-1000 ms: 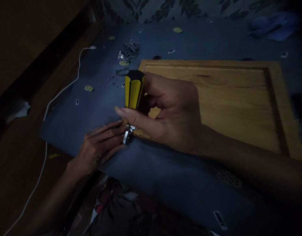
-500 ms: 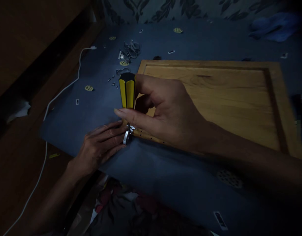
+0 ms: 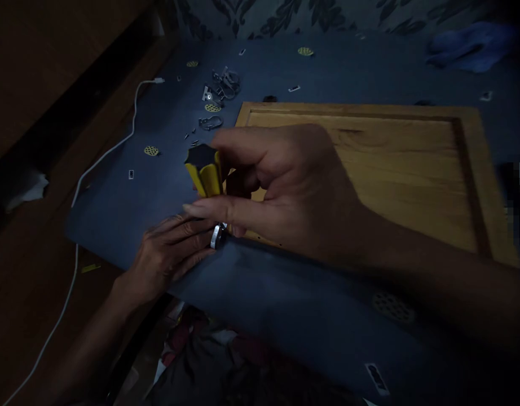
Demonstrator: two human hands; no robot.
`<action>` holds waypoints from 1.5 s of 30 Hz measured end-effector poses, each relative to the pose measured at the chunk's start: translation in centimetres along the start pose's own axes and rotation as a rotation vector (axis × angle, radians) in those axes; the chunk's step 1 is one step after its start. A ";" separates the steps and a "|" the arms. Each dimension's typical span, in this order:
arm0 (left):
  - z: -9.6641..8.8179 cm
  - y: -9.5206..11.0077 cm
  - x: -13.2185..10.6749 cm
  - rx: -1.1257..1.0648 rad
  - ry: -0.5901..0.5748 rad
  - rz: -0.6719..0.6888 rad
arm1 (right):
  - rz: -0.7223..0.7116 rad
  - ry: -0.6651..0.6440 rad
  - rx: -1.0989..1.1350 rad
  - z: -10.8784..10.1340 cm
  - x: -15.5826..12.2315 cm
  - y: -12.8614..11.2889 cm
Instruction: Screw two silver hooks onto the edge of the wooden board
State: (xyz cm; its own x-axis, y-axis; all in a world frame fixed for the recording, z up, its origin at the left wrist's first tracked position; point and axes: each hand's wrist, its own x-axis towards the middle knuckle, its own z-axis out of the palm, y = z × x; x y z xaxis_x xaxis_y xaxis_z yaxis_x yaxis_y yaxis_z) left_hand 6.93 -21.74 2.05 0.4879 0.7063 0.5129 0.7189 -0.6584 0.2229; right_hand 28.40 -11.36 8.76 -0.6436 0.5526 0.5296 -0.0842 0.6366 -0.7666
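My right hand (image 3: 277,186) grips a screwdriver (image 3: 205,172) with a yellow and black handle, tilted with its top leaning left. Its shaft and tip are hidden behind my fingers. Below it, a small shiny curved metal clip (image 3: 216,236) sits at the near left corner of a framed wooden panel (image 3: 412,169). My left hand (image 3: 167,251) lies low beside that corner, fingers close together and their tips against the clip; its thumb is out of sight. Small holes show along the panel's near edge.
Similar metal clips (image 3: 226,83) lie piled beyond the panel, with another clip (image 3: 211,122) and several small screws (image 3: 194,143) closer. A white cable (image 3: 108,153) runs along the left. A blue cloth (image 3: 471,48) rests at the back right of the dark patterned table covering (image 3: 260,293).
The screwdriver's handle has tipped left from nearly upright, and my right hand has shifted slightly left and down with it. My left hand has stayed by the clip.
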 end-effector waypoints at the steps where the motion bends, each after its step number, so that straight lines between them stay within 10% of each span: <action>1: 0.0 0.0 0.0 0.006 0.012 -0.006 | -0.026 0.030 -0.026 0.4 -0.1 0.0; 11: -0.2 0.1 0.3 -0.068 -0.032 -0.013 | 0.021 0.359 0.006 0.8 -0.5 0.5; 27: -0.1 0.2 0.1 -0.027 -0.024 -0.005 | 0.102 0.181 -0.209 0.9 -1.2 0.8; 45: -0.1 0.2 0.2 -0.020 -0.022 0.009 | 0.038 0.266 -0.076 1.1 -1.3 1.0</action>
State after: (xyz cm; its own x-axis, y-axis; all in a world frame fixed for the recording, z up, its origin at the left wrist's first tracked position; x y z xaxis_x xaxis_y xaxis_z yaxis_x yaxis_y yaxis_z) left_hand 7.13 -21.71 2.26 0.5048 0.7060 0.4966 0.7046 -0.6694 0.2355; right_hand 28.29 -12.09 6.92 -0.4217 0.6926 0.5852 0.0000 0.6454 -0.7639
